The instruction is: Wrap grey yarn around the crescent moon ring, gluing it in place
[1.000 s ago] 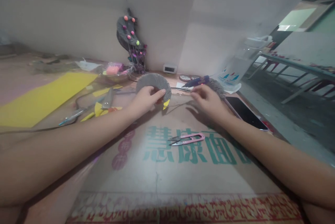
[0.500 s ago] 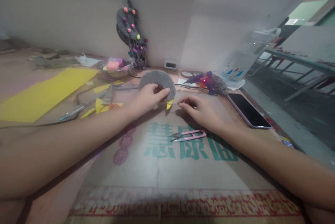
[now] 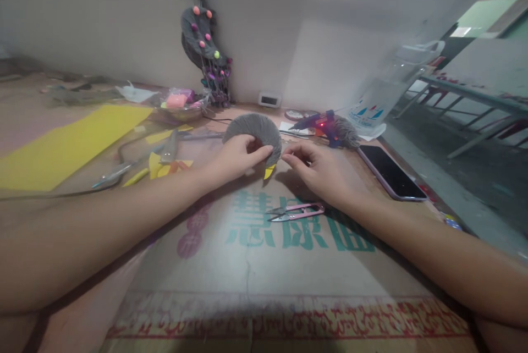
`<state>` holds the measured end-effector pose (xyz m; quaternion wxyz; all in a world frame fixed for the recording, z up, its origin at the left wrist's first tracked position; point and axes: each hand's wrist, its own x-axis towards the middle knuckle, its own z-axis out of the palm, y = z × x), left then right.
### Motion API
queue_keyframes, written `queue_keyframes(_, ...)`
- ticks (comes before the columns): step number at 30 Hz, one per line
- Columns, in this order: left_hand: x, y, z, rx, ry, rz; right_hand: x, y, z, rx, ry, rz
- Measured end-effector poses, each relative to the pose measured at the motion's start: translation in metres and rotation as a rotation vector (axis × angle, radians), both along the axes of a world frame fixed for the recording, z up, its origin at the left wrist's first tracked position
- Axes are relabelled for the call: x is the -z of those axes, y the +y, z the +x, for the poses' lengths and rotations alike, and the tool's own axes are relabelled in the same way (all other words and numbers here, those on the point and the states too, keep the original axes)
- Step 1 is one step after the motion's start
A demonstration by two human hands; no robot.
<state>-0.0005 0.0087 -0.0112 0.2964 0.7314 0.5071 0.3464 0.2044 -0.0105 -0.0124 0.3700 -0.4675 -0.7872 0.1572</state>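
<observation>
A crescent (image 3: 258, 125) wrapped in grey yarn is held up over the cardboard, its lower right tip bare and yellow. My left hand (image 3: 239, 155) is closed around its inner curve, thumb pressed on the front near that tip. Close beside the tip, my right hand (image 3: 311, 166) pinches thumb and forefinger together on the grey yarn; the strand itself is barely visible now. Pink-handled thread snips (image 3: 297, 211) lie on the printed cardboard (image 3: 206, 281) below both hands, blades pointing left.
Behind my right hand are a glue gun (image 3: 319, 123) with a red light, a grey yarn bundle (image 3: 346, 132) and a phone (image 3: 391, 171). A decorated grey moon (image 3: 198, 39) leans on the wall. Yellow sheet (image 3: 74, 147) and scraps lie left; a plastic bottle (image 3: 379, 89) stands right.
My right hand has come left and down from near the glue gun to the crescent's tip, drawing the yarn strand along. Less yellow shows at the tip; the left hand keeps its hold.
</observation>
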Motion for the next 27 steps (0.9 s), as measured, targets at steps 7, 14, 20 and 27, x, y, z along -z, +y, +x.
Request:
queue_keyframes(7,0.0025,0.0052,-0.0038,0.003,-0.090,-0.043,-0.0003,-0.0009,0.0018,0.000,-0.030,-0.016)
queue_keyframes(14,0.0032,0.0062,-0.0041,0.009,-0.230,-0.154,0.0012,-0.0013,0.0017,-0.024,0.011,-0.077)
queue_keyframes(20,0.0039,0.0049,-0.0050,0.073,-0.111,-0.107,0.0036,0.0006,0.0030,-0.042,0.004,-0.043)
queue_keyframes(27,0.0053,0.0075,-0.0069,0.138,-0.090,-0.113,0.0076,0.0032,0.0044,-0.048,0.001,-0.010)
